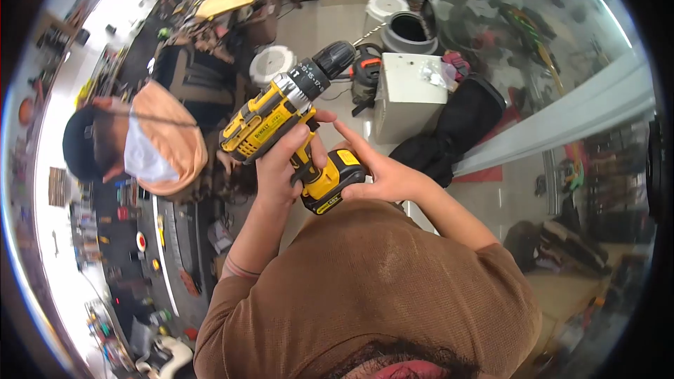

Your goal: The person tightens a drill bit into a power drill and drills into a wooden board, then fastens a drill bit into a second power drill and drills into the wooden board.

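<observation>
The drill (261, 142) sits up in front of the brown shirt (379, 281), tilted so that its nose points up and to the right. The left hand (279, 158) is wrapped around the handle just below the body, thumb lying along the near side. The right hand (385, 174) is closed about the battery (335, 181) at the foot of the handle, its thumb against the lower edge.

"DEWALT" reads on the yellow side of the body; the collar (305, 81) carries numbers, 15 and 17 among them. The finer print on the battery is too small to read surely.

The body is yellow and black plastic with slotted vents, meeting a shiny metal ring. The ribbed black chuck (333, 60) holds a slim, spiral metal bit (371, 34). The shirt is a ribbed knit. Beyond stands a boxy white cabinet (408, 95) with a crinkled clear bag (435, 72) on top, beside a round grey bin (409, 43).
</observation>
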`<state>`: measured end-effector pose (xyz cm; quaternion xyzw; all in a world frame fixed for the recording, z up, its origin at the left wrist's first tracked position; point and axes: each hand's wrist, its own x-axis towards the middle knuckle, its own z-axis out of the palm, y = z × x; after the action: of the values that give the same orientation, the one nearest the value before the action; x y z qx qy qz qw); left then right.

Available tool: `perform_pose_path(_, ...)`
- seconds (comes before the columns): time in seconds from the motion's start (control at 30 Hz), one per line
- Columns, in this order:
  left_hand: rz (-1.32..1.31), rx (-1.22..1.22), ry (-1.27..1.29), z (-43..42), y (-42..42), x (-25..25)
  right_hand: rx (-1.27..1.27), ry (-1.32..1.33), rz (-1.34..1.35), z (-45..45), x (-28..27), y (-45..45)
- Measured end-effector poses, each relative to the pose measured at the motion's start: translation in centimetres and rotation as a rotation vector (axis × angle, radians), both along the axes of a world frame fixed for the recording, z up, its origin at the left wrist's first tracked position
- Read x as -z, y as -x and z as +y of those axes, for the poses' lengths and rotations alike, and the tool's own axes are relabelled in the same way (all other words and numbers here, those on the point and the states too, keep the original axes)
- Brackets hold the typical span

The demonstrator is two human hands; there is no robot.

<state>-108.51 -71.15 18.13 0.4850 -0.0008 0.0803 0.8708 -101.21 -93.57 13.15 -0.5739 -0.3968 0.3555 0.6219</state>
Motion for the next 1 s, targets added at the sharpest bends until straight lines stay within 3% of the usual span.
perform_pose_path(0.07,-0.032,-0.032,-0.010,-0.2,-3.1,-0.7,0.130,-0.123,-0.058,0.4,2.1,-1.3)
perform_pose_path(0.1,-0.052,-0.023,-0.042,0.3,-4.9,-0.3,0.212,0.046,-0.159,-0.8,1.1,-2.0)
perform_pose_path(0.23,-0.120,-0.039,-0.060,1.3,-12.4,-0.4,0.436,0.084,-0.017,-2.6,5.7,-4.9)
perform_pose_path(0.47,-0.144,-0.071,-0.036,2.6,-27.9,1.4,0.528,0.391,0.086,-3.6,12.9,-13.5)
perform_pose_path(0.67,-0.134,-0.066,-0.098,5.0,-42.7,3.4,0.443,0.603,-0.111,-2.8,12.9,-27.4)
perform_pose_path(0.77,-0.091,-0.061,-0.147,6.3,-48.3,2.8,0.488,0.557,-0.096,-4.4,13.2,-32.5)
perform_pose_path(0.87,-0.105,-0.128,-0.262,7.8,-53.2,2.4,0.616,0.651,-0.246,-6.1,13.3,-35.3)
perform_pose_path(1.0,-0.075,-0.151,-0.231,10.1,-58.6,3.5,0.683,0.714,-0.043,-7.3,12.0,-37.1)
